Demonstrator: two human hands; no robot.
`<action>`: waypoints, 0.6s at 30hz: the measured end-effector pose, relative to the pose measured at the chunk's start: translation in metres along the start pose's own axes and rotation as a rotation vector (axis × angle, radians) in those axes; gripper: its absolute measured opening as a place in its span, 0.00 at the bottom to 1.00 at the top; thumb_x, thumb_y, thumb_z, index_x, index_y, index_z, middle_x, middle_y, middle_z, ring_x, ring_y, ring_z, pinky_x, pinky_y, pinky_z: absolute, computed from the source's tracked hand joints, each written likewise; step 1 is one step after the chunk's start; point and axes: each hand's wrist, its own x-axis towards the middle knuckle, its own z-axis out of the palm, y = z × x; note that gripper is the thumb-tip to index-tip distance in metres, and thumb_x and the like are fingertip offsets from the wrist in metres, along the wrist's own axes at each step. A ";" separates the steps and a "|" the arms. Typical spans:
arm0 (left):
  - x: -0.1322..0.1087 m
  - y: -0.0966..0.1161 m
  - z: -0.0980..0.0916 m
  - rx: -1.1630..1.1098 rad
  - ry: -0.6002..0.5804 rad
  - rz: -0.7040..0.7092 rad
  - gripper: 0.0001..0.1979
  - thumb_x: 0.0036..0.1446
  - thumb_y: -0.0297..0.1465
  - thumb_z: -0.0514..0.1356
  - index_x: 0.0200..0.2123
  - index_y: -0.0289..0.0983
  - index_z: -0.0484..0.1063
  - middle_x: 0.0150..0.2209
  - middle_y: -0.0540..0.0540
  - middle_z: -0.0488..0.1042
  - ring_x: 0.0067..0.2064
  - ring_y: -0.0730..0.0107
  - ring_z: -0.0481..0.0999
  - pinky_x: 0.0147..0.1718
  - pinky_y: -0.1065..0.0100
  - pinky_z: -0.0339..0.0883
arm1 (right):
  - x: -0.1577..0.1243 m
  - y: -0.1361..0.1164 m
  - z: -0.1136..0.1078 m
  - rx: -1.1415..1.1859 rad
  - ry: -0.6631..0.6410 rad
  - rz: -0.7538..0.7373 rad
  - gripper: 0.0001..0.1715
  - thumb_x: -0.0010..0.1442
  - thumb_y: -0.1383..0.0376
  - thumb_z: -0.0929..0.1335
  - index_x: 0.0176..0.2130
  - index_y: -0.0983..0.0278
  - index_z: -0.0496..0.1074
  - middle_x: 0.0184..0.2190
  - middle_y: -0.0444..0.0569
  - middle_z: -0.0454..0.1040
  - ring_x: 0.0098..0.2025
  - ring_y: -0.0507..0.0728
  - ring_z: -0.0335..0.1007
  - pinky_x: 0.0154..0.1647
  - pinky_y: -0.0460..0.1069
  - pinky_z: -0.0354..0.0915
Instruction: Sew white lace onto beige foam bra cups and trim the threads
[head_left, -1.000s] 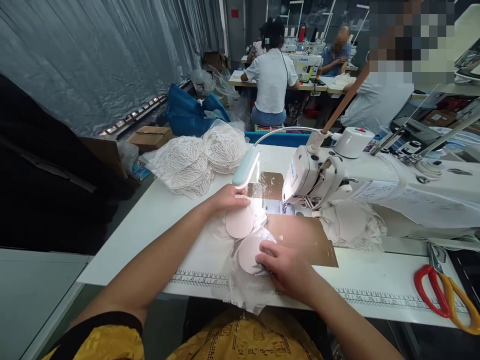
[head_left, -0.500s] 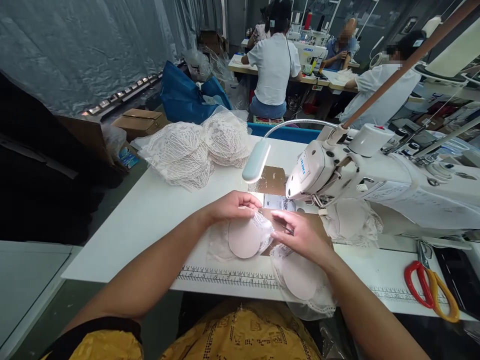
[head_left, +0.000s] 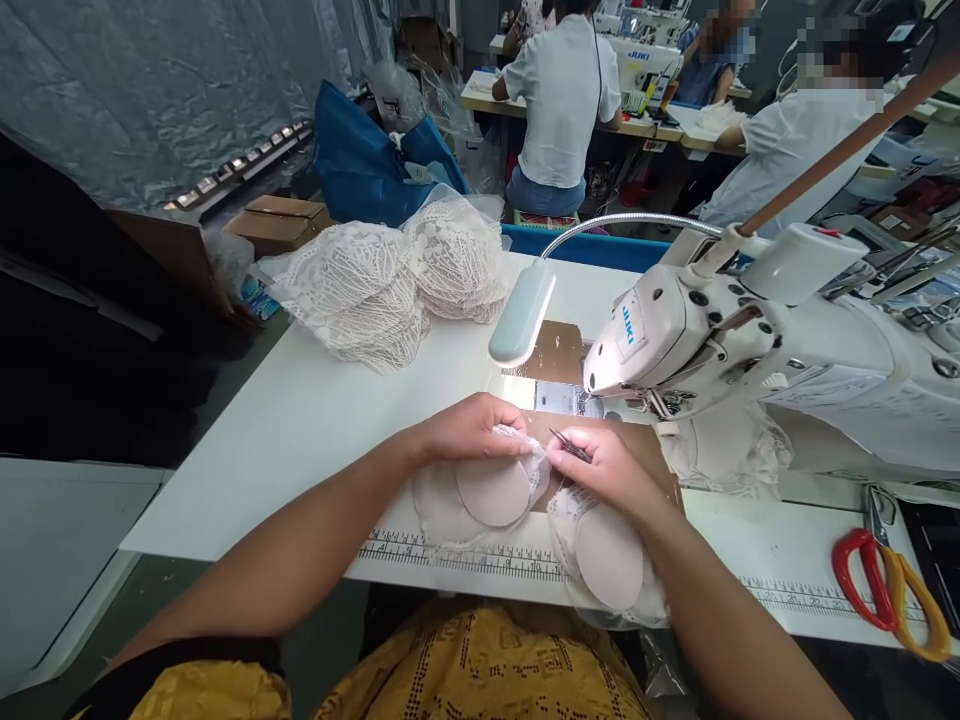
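Note:
My left hand (head_left: pixel 487 428) pinches the lace edge of a pale bra cup (head_left: pixel 491 492), whose round pad faces up just below my fingers. Close beside it, my right hand (head_left: pixel 600 465) is closed around small dark thread snips (head_left: pixel 571 446), their points sticking out toward the upper left. The right fingertips meet the lace edge near the left hand; whether they grip it is hard to see. A second lace-edged cup (head_left: pixel 609 555) lies under my right wrist, overhanging the table's front edge. In front of both hands stands a white sewing machine (head_left: pixel 645 325).
Stacked lace cups (head_left: pixel 360 290) sit at the table's back left. A lamp (head_left: pixel 523 315) hangs over the work area. Scissors with red and yellow handles (head_left: pixel 885 580) lie at right, near a printed ruler (head_left: pixel 465 553). More lace pieces (head_left: pixel 724 450) rest beneath the machine arm. Co-workers sit beyond.
My hands have come together at the lace edge. The snips now show more plainly in my right hand. The camera view has shifted slightly.

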 end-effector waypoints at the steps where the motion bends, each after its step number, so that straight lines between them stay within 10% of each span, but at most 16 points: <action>1: 0.000 -0.002 -0.002 -0.033 -0.012 -0.013 0.12 0.56 0.39 0.61 0.31 0.34 0.75 0.30 0.49 0.74 0.34 0.72 0.71 0.32 0.74 0.60 | -0.001 0.000 -0.002 -0.017 0.013 0.006 0.16 0.62 0.57 0.64 0.27 0.63 0.67 0.24 0.42 0.64 0.27 0.50 0.58 0.27 0.46 0.55; 8: 0.001 -0.004 -0.001 -0.145 -0.059 -0.042 0.13 0.56 0.39 0.62 0.38 0.35 0.78 0.37 0.45 0.78 0.39 0.66 0.74 0.37 0.71 0.63 | -0.004 0.011 -0.010 -0.057 0.177 -0.076 0.19 0.64 0.52 0.61 0.44 0.61 0.71 0.30 0.45 0.70 0.31 0.54 0.65 0.34 0.49 0.62; 18: 0.003 -0.006 0.003 -0.193 -0.081 -0.065 0.14 0.55 0.40 0.62 0.33 0.33 0.79 0.31 0.46 0.76 0.33 0.69 0.71 0.31 0.72 0.61 | -0.003 0.003 -0.003 0.131 -0.038 -0.026 0.16 0.62 0.55 0.65 0.44 0.62 0.71 0.30 0.46 0.74 0.32 0.55 0.70 0.34 0.50 0.66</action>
